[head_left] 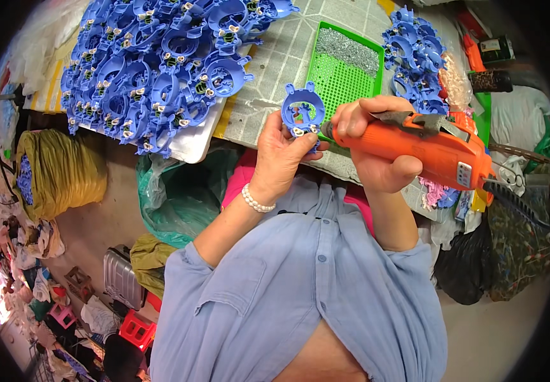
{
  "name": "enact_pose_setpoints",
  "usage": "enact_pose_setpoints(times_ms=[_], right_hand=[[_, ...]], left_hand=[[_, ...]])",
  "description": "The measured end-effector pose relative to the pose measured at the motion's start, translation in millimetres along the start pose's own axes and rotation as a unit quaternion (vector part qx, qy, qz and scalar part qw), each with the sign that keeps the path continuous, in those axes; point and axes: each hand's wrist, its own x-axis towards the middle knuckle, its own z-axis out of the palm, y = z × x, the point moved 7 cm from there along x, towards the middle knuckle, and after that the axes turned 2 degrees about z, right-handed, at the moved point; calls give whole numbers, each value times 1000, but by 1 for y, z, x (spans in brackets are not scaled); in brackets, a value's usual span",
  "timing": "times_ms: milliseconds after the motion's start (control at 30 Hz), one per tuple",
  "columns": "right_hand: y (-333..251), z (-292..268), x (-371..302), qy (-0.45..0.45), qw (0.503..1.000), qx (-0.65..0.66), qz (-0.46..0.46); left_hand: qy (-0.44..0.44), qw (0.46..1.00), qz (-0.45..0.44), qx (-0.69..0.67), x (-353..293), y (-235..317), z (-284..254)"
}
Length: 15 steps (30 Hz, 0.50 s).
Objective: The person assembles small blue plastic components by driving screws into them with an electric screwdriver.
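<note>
While the left hand [278,156] pinched a blue ring [304,95] at the edge of the desk [268,70], the right hand [377,167] gripped an orange screwdriver [415,149] beside it; that piece seemed unfinished, screws [351,51] lay unused in the green tray [338,86], and whether the big blue heap [154,70] was finished, I couldn't tell.

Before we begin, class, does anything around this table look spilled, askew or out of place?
One thing: the white tray under the large heap of blue parts seems to jut past the near edge of the table, which looks precarious. Also, the dark strip along the orange driver in the right hand looks ragged.
</note>
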Motion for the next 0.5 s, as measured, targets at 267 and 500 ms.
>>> enact_pose_setpoints(times_ms=[267, 500], right_hand=[[-1, 1, -1, -35, 997, -16, -62], [-10, 0, 3, -108, 992, -38, -56]], left_hand=[[27, 999, 36, -1, -2, -3, 8], [27, 999, 24, 4, 6, -8, 5]])
